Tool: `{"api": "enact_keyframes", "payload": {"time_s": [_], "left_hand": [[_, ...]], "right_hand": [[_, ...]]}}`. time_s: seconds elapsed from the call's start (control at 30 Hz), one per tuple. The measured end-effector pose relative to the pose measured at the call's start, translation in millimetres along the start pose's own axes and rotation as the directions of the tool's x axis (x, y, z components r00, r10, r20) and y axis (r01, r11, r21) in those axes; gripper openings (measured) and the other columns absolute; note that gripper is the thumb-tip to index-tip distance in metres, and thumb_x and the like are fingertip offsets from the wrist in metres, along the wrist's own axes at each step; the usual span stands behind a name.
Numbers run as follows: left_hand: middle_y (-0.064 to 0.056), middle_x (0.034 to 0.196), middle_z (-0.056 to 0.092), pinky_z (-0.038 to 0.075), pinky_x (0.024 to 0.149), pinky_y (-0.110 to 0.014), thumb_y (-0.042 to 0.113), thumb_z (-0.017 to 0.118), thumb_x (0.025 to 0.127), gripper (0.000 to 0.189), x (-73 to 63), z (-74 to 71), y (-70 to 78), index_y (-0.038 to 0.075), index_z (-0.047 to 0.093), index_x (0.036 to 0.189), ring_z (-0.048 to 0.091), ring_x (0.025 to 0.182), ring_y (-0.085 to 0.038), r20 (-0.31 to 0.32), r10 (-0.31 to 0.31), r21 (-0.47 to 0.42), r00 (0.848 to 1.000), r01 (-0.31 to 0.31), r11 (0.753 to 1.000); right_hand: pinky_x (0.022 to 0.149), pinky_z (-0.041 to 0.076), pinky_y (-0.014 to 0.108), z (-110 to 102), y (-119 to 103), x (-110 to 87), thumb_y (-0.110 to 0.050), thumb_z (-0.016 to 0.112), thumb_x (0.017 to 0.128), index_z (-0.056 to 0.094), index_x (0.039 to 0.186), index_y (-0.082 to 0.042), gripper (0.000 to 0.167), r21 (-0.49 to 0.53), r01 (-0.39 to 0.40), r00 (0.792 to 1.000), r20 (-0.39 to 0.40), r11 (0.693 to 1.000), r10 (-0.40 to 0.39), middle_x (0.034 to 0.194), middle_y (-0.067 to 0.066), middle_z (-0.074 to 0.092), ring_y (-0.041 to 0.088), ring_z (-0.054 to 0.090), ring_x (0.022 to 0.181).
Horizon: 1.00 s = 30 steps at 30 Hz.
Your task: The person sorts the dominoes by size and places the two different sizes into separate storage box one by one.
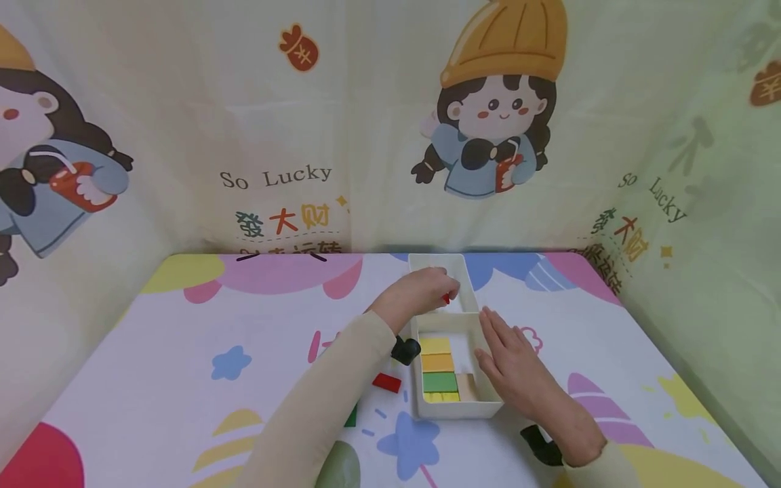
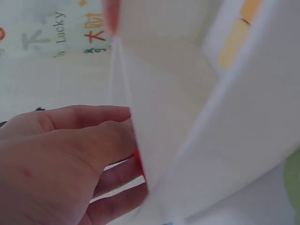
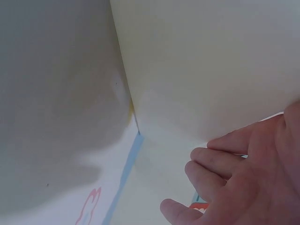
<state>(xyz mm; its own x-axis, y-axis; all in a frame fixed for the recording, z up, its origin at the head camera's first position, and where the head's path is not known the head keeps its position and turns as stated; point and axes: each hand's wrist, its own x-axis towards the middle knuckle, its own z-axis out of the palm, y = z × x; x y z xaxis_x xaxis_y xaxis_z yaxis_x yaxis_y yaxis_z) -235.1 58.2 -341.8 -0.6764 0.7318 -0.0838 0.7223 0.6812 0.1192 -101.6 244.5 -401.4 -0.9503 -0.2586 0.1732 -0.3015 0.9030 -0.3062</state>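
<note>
My left hand (image 1: 417,295) is over the shallow white tray (image 1: 466,288) at the back and pinches a small red block (image 1: 447,298). In the left wrist view, only a sliver of that red block (image 2: 138,159) shows between the fingers and a white wall. A white box (image 1: 460,410) stands in front of the tray. Inside it lie yellow, orange, green and tan blocks (image 1: 438,381) along the left and near sides. My right hand (image 1: 518,366) rests on the box's right wall with its fingers straight. The right wrist view shows these fingers (image 3: 213,161) extended beside a pale wall.
Another red block (image 1: 387,383) lies on the table left of the box. Part of a green block (image 1: 350,416) shows beside my left sleeve (image 1: 329,400). A patterned cloth (image 1: 378,224) hangs behind the table.
</note>
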Motion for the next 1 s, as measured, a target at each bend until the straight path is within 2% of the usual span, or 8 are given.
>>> {"api": "enact_keyframes", "payload": {"time_s": [0.17,0.47,0.67,0.87,1.0], "left_hand": [[-0.001,0.107,0.066,0.050,0.083,-0.023,0.009,0.065,0.094,0.015,3.9,5.2,-2.9,0.016,0.070,0.106,0.058,0.096,-0.015,0.030,-0.009,0.079,1.000,0.006,0.997],[0.003,0.094,0.067,0.050,0.076,-0.020,0.013,0.071,0.091,0.009,5.0,6.6,-3.5,0.017,0.071,0.099,0.057,0.085,-0.012,0.092,-0.074,0.069,0.993,0.068,0.995],[0.005,0.083,0.062,0.040,0.064,-0.018,0.006,0.065,0.091,0.012,11.8,8.0,-4.6,0.016,0.070,0.086,0.049,0.073,-0.010,0.126,-0.064,0.119,0.990,0.049,0.992],[0.004,0.095,0.069,0.044,0.071,-0.019,0.007,0.065,0.091,0.014,8.0,7.5,-2.9,0.018,0.073,0.094,0.052,0.079,-0.010,0.137,-0.056,0.137,0.989,0.037,0.990],[0.004,0.097,0.070,0.048,0.075,-0.019,0.007,0.066,0.093,0.013,5.0,7.5,-1.5,0.017,0.072,0.098,0.054,0.082,-0.010,0.131,-0.081,0.118,0.988,0.066,0.991]], "right_hand": [[0.116,0.023,0.064,0.0,-0.9,-0.3,-0.026,0.053,0.101,0.025,0.154,0.002,0.066,0.002,0.012,1.000,-0.010,1.000,-0.012,0.161,0.019,0.027,0.040,0.030,0.146],[0.117,0.023,0.063,-3.0,-3.3,0.6,-0.026,0.053,0.101,0.025,0.155,0.001,0.066,-0.002,0.005,1.000,-0.011,1.000,-0.005,0.162,0.018,0.026,0.039,0.030,0.147],[0.117,0.023,0.063,-3.4,-2.1,0.7,-0.026,0.051,0.102,0.025,0.155,0.001,0.065,0.001,0.012,1.000,-0.016,1.000,-0.012,0.162,0.018,0.026,0.039,0.030,0.147],[0.117,0.023,0.063,-1.2,-0.8,0.1,-0.027,0.050,0.102,0.025,0.154,0.001,0.065,0.008,0.008,1.000,-0.013,1.000,-0.008,0.162,0.018,0.026,0.038,0.030,0.147],[0.117,0.021,0.063,0.0,-0.4,-0.4,-0.028,0.051,0.102,0.024,0.155,0.000,0.066,0.014,-0.015,1.000,0.007,1.000,0.015,0.163,0.017,0.025,0.038,0.028,0.148]]}}
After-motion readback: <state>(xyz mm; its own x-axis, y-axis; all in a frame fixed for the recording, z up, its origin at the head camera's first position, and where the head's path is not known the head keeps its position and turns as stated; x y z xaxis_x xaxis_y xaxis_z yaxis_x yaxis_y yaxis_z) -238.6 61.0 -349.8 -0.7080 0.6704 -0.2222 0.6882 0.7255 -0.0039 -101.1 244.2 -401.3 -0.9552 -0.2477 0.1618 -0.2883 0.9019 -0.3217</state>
